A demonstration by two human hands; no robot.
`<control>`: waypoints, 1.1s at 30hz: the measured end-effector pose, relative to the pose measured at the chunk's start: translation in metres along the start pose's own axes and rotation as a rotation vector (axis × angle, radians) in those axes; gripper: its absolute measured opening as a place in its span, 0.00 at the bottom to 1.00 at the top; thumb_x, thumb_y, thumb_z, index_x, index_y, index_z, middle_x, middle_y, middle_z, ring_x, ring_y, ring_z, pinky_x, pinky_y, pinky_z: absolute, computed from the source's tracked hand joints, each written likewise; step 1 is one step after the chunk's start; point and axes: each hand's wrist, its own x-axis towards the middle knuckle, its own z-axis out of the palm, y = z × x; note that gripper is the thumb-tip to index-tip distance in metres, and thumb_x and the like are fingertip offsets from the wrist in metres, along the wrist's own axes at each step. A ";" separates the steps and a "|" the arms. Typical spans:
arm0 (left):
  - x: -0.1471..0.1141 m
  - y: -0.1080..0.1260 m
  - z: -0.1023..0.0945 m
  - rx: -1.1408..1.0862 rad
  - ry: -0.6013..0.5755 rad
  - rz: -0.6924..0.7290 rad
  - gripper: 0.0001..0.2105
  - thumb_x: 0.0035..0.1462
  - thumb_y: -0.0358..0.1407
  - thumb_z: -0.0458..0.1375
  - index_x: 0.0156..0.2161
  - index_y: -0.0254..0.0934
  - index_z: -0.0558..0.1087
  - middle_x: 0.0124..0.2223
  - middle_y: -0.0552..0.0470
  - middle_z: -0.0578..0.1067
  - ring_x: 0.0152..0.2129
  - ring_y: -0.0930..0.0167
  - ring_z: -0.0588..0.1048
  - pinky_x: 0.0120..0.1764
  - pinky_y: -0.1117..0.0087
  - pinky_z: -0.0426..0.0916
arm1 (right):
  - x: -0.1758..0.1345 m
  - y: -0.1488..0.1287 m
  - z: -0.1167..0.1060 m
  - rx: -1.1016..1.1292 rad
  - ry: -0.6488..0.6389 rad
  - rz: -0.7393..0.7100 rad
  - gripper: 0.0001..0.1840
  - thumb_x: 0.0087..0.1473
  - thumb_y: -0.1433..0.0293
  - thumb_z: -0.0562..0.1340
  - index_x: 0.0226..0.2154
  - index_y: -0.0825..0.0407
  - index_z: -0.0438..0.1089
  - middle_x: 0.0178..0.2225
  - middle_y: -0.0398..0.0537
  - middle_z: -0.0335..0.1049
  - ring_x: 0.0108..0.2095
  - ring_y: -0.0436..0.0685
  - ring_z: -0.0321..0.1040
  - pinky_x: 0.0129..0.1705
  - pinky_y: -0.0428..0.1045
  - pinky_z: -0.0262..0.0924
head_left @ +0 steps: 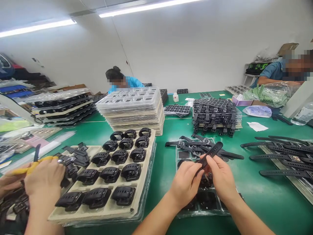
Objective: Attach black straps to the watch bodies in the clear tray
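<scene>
Both my hands pinch one black watch strap (215,149) above a clear plastic tray (182,213). My left hand (186,184) is closed on its near side, and my right hand (222,176) grips it from the right. The strap's perforated end sticks up past my fingers; whether a watch body is attached is hidden by them. Just beyond my hands, several black smartwatches (195,145) lie jumbled on the far part of that tray. Dark square items sit in its near compartments.
To the left, a beige tray (137,209) holds rows of looped watches. A co-worker's hands (44,176) work at far left with yellow-handled pliers (22,170). Tall tray stacks (132,111) and a watch pile (214,116) stand behind. More straps (286,156) overhang a right-hand tray.
</scene>
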 end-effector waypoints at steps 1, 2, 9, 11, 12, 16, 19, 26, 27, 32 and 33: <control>0.000 0.000 0.000 0.014 0.011 0.011 0.14 0.66 0.27 0.55 0.55 0.38 0.71 0.40 0.45 0.79 0.36 0.67 0.77 0.39 0.67 0.76 | 0.000 0.000 0.000 0.010 -0.013 0.002 0.24 0.61 0.49 0.61 0.38 0.54 0.78 0.30 0.50 0.73 0.27 0.56 0.64 0.27 0.48 0.63; -0.001 -0.001 -0.001 0.027 0.021 0.020 0.14 0.65 0.27 0.56 0.54 0.37 0.72 0.39 0.46 0.79 0.35 0.67 0.77 0.38 0.67 0.76 | 0.000 -0.001 0.000 0.010 -0.022 -0.003 0.25 0.61 0.49 0.61 0.37 0.53 0.78 0.29 0.49 0.72 0.27 0.56 0.64 0.27 0.48 0.63; 0.001 -0.002 -0.003 0.042 0.042 0.016 0.11 0.64 0.27 0.57 0.50 0.37 0.76 0.39 0.45 0.80 0.35 0.66 0.78 0.37 0.67 0.77 | -0.003 -0.004 0.000 -0.152 -0.052 -0.139 0.22 0.62 0.51 0.61 0.31 0.52 0.76 0.29 0.46 0.69 0.28 0.55 0.62 0.30 0.49 0.61; 0.003 -0.002 -0.003 0.006 0.014 -0.023 0.10 0.65 0.27 0.57 0.48 0.37 0.77 0.39 0.44 0.81 0.36 0.66 0.79 0.39 0.66 0.77 | -0.003 -0.004 -0.002 -0.231 -0.049 -0.200 0.24 0.64 0.53 0.60 0.25 0.51 0.73 0.25 0.44 0.65 0.27 0.55 0.60 0.29 0.49 0.59; 0.004 -0.001 -0.004 -0.029 0.000 -0.063 0.09 0.65 0.28 0.57 0.47 0.37 0.77 0.39 0.44 0.81 0.36 0.65 0.79 0.40 0.65 0.76 | -0.002 -0.003 -0.003 -0.264 -0.052 -0.236 0.25 0.65 0.54 0.58 0.23 0.51 0.72 0.24 0.44 0.63 0.26 0.55 0.60 0.29 0.49 0.58; 0.010 0.003 -0.005 -0.331 0.019 -0.484 0.05 0.64 0.34 0.59 0.40 0.38 0.78 0.38 0.47 0.81 0.35 0.66 0.78 0.41 0.66 0.74 | -0.002 -0.005 -0.005 -0.308 -0.211 -0.382 0.17 0.68 0.60 0.56 0.41 0.48 0.79 0.37 0.49 0.70 0.40 0.60 0.68 0.42 0.52 0.65; 0.013 0.003 -0.004 -0.723 0.117 -0.816 0.11 0.60 0.44 0.64 0.37 0.37 0.75 0.32 0.51 0.77 0.29 0.70 0.74 0.35 0.71 0.69 | -0.004 -0.004 -0.003 -0.354 -0.302 -0.410 0.21 0.65 0.64 0.61 0.59 0.44 0.70 0.47 0.50 0.69 0.46 0.61 0.68 0.49 0.55 0.65; 0.020 0.001 0.001 -1.117 0.309 -0.959 0.21 0.49 0.49 0.72 0.33 0.34 0.72 0.28 0.57 0.69 0.23 0.78 0.62 0.30 0.76 0.59 | -0.006 -0.001 0.002 -0.446 -0.234 -0.416 0.19 0.60 0.69 0.61 0.54 0.45 0.70 0.36 0.45 0.67 0.38 0.59 0.67 0.44 0.54 0.66; 0.021 0.001 0.001 -1.134 0.313 -0.959 0.21 0.49 0.49 0.72 0.33 0.34 0.72 0.27 0.57 0.69 0.23 0.78 0.61 0.30 0.76 0.59 | -0.006 -0.002 0.002 -0.447 -0.234 -0.409 0.19 0.60 0.70 0.61 0.54 0.45 0.70 0.36 0.45 0.67 0.38 0.59 0.67 0.44 0.54 0.66; 0.020 0.002 0.001 -1.153 0.305 -0.969 0.20 0.50 0.49 0.72 0.33 0.34 0.72 0.26 0.58 0.68 0.23 0.78 0.60 0.30 0.76 0.58 | -0.007 -0.005 0.003 -0.450 -0.249 -0.361 0.20 0.58 0.70 0.60 0.54 0.45 0.69 0.36 0.44 0.65 0.38 0.58 0.67 0.44 0.53 0.66; 0.020 0.001 0.001 -1.149 0.296 -0.972 0.20 0.50 0.49 0.72 0.34 0.34 0.72 0.27 0.57 0.68 0.23 0.77 0.61 0.31 0.76 0.58 | -0.008 -0.006 0.003 -0.448 -0.254 -0.353 0.21 0.58 0.70 0.60 0.54 0.45 0.69 0.36 0.44 0.65 0.38 0.58 0.66 0.44 0.53 0.65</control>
